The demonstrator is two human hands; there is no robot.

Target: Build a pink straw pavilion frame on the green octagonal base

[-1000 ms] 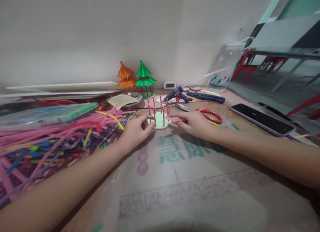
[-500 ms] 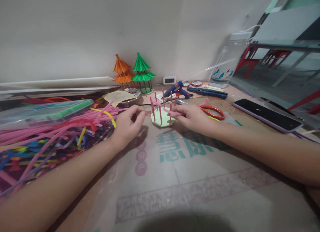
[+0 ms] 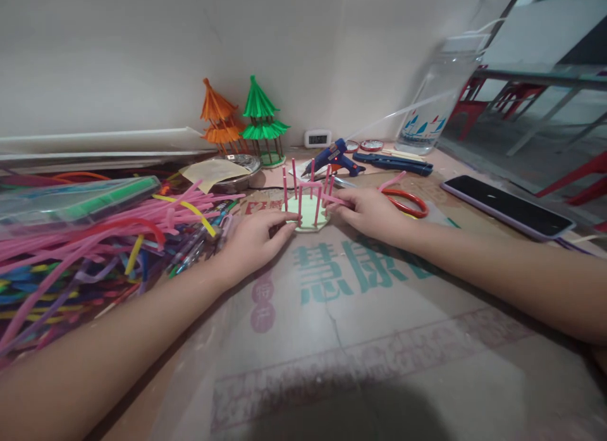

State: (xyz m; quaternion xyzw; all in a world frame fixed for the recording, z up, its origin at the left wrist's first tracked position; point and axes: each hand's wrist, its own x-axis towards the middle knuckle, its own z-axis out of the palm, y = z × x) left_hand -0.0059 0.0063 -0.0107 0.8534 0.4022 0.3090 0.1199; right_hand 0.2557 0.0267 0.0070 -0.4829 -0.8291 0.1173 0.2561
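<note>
A small pale green octagonal base with several upright pink straw posts stands on the cardboard sheet. My left hand rests beside it, fingertips touching the base's left edge, fingers curled. My right hand is at its right side, pinching a short pink straw piece that reaches toward the posts.
A big pile of coloured straws fills the left. Orange and green straw pagodas stand at the wall. A blue glue gun, red scissors, a phone and a clear jar lie behind and right.
My left hand, lifted off half a second ago, has come back against the base's left edge. The base has been set flat again and my right hand keeps the pink piece at the posts.
</note>
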